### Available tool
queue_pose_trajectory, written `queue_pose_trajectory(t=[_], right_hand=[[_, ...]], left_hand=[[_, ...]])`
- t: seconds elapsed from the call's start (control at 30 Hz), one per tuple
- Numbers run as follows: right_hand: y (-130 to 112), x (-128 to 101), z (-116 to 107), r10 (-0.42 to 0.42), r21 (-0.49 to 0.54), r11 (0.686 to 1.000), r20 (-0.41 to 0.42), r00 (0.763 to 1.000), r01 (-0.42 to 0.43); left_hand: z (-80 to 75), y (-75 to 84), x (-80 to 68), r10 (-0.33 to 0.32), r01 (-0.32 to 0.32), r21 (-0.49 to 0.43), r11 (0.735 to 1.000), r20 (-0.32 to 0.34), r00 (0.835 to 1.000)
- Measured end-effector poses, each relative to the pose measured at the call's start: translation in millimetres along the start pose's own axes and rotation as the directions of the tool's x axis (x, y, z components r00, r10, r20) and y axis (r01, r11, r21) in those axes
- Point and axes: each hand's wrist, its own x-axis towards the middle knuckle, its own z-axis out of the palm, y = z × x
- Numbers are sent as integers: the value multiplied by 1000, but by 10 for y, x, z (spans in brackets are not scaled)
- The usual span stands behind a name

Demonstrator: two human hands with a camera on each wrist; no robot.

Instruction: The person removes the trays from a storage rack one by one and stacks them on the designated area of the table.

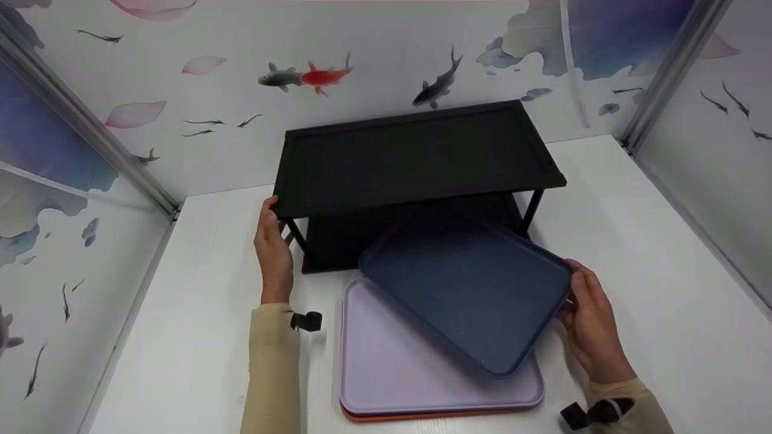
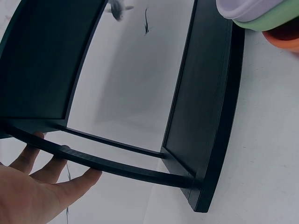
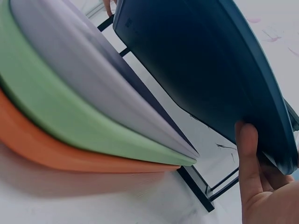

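Observation:
A dark blue rectangular tray (image 1: 476, 289) is held at its right corner by my right hand (image 1: 591, 319). In the right wrist view that hand's thumb lies on the blue tray's (image 3: 201, 65) underside. The tray's far part reaches between the tiers of a black two-tier rack (image 1: 410, 163), under the upper shelf, and its near part hangs over a lavender tray (image 1: 410, 361). My left hand (image 1: 274, 259) touches the rack's upper left corner. In the left wrist view, its nearly straight fingers rest against the rack's side bar (image 2: 121, 172); its thumb is hidden there.
Beneath the lavender tray lie a green tray (image 3: 60, 102) and an orange tray (image 3: 93, 161), stacked on the white table (image 1: 199, 337). A wall (image 1: 374, 36) painted with fish stands close behind the rack, and side panels (image 1: 711, 150) flank the table.

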Motion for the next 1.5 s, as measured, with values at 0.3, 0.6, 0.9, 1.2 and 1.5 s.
queue_pose_trajectory(t=[0.3, 0.6, 0.9, 1.2, 1.5], right_hand=[[20, 20, -23, 11, 10, 1000, 2, 1000, -11], [29, 20, -32, 16, 3, 1000, -2, 1000, -16], [25, 18, -29, 7, -1, 1000, 3, 1000, -7], [33, 2, -44, -11, -53, 999, 33, 999, 13], [21, 3, -37, -12, -85, 996, 48, 999, 16]], left_hand=[[0, 1, -9, -5, 5, 26, 1000, -8, 1000], [8, 30, -25, -8, 8, 9, 1000, -3, 1000], [8, 18, -11, -11, 11, 24, 1000, -3, 1000], [46, 167, -54, -28, 29, 42, 999, -16, 999], [38, 138, -40, -29, 29, 31, 999, -16, 999]])
